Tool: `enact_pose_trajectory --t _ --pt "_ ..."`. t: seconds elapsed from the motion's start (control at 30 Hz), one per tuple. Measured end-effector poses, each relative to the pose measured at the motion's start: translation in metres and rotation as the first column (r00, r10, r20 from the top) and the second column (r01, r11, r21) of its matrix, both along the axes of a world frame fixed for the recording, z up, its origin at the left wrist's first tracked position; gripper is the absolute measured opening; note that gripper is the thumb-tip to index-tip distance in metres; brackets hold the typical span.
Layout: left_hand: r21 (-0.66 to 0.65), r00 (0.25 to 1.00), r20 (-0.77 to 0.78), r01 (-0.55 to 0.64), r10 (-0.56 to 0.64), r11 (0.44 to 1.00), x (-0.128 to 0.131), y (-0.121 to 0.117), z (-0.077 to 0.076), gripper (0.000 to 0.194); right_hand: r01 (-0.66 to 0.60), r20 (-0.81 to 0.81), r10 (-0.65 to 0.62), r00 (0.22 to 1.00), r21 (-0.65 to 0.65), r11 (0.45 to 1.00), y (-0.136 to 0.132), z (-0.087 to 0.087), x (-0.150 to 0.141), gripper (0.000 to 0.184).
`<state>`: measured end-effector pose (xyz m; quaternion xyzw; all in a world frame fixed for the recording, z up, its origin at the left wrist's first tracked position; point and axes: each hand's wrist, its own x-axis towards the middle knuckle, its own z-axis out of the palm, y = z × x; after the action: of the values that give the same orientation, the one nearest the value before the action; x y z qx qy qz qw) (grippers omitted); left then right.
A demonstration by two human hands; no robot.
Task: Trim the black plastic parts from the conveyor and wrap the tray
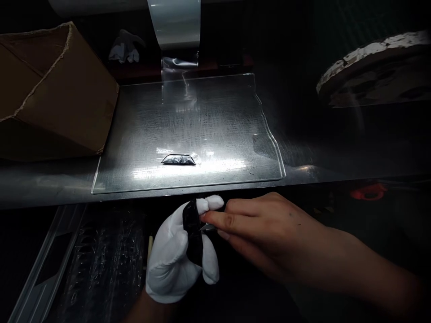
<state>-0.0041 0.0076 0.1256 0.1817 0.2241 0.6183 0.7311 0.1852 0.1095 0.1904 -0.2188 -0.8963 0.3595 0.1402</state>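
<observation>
My left hand (177, 255), in a white glove, is closed around a glossy black elongated piece (193, 233) held upright in front of the table edge. Bare and coming in from the right, my right hand (259, 224) pinches a small knife with a thin pointed blade (208, 227). The blade's tip meets or nearly meets the right edge of the black piece; exact contact is unclear. The knife's handle is hidden by my fingers. Beyond my hands, a dark-edged, shiny trapezoid-shaped piece (178, 159) lies on a clear glass sheet (141, 121).
On the left stands an open cardboard box (84, 89). A strip of film (175, 22) hangs down at the back, near a crumpled white cloth (124, 47). Clear plastic trays (104, 264) sit lower left, and a large roll (373, 67) is at upper right.
</observation>
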Motion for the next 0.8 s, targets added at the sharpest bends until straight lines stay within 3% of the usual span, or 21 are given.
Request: enact_pose_trajectory --t 0.33,0.53,0.67,0.8 --pt "-0.049 0.999 0.008 -0.037 0.037 0.998 -0.001 0.004 0.010 0.036 -0.042 -0.026 0.040 0.999 -0.108 0.993 -0.007 -0.003 0.002 0.037" --pt "-0.030 1.000 -0.012 0.010 -0.010 0.999 -0.004 0.004 0.010 0.042 0.072 -0.119 -0.084 0.989 -0.107 0.992 -0.010 -0.003 -0.001 0.037" --pt "-0.003 1.000 -0.009 0.028 -0.028 1.000 -0.004 0.000 0.005 0.052 0.090 -0.126 -0.098 0.987 -0.065 0.994 -0.015 -0.003 -0.005 0.035" --pt "-0.013 0.999 -0.039 0.028 -0.029 1.000 -0.005 -0.003 0.006 0.048 0.093 -0.152 -0.107 0.982 -0.097 0.991 -0.012 -0.002 -0.002 0.036"
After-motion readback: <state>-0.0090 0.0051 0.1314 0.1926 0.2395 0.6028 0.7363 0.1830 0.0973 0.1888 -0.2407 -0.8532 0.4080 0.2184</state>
